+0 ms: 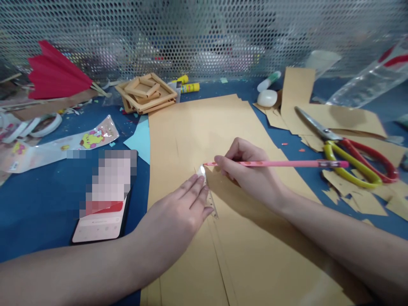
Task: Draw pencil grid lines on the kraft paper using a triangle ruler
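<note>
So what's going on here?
The person's left hand presses a clear ruler onto brown paper. The right hand grips a pink pencil, its tip by the ruler's far end. Scissors lie to the right on brown scraps; a phone lies to the left.

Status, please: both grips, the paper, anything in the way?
Left grip flat on ruler. Right grip holds pencil, tip by ruler's far end. Paper lies under both. Nothing seen blocking pencil; scissors off to right.
</note>
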{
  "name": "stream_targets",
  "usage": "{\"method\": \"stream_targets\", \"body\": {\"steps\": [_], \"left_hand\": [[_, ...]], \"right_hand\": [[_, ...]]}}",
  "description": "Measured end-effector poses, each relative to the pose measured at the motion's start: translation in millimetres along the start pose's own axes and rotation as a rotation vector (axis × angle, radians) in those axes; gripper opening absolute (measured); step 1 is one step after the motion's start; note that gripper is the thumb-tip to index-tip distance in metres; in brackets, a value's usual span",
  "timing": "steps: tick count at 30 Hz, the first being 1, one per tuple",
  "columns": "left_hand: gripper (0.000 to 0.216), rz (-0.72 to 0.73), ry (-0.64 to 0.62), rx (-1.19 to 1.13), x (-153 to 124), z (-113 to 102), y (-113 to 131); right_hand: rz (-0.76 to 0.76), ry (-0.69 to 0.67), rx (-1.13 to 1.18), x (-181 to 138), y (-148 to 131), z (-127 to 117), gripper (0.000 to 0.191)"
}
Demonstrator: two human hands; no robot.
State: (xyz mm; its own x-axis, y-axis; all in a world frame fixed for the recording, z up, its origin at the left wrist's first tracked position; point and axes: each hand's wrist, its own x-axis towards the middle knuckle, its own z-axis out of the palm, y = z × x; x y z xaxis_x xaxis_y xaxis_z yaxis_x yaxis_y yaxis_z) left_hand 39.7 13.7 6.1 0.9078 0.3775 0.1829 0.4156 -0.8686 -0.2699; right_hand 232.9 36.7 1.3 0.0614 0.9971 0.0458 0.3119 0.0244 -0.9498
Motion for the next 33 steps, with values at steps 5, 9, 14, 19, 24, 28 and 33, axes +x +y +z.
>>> {"method": "stream_targets", "body": {"steps": [5, 9, 14, 19, 24, 28, 33], "left_hand": [[0.046, -0.004, 0.019, -0.021, 1, 1, 1], [0.042, -0.011, 0.001, -0.023, 1, 2, 1], [0.038, -0.016, -0.019, -0.017, -1, 1, 1], [0.036, -0.017, -0.040, -0.009, -1, 0, 2], [0.040, -0.018, -0.049, -0.015, 0, 0, 2], [0.042, -0.027, -0.047, -0.033, 0, 0, 2], [0.039, -0.050, -0.037, -0.047, 1, 3, 2]], "right_hand": [[-0.002, 0.006, -0.001, 0, 1, 0, 0.024], [-0.004, -0.004, -0.023, 0, 2, -1, 0.023], [-0.012, -0.012, -0.035, 0, 3, -1, 0.022], [-0.033, -0.007, -0.045, 1, 3, -1, 0.023], [-0.009, -0.002, -0.048, 2, 3, -2, 0.025], [0.001, -0.003, -0.048, -1, 1, -2, 0.026], [0.014, -0.008, -0.037, -9, -2, -3, 0.027]]}}
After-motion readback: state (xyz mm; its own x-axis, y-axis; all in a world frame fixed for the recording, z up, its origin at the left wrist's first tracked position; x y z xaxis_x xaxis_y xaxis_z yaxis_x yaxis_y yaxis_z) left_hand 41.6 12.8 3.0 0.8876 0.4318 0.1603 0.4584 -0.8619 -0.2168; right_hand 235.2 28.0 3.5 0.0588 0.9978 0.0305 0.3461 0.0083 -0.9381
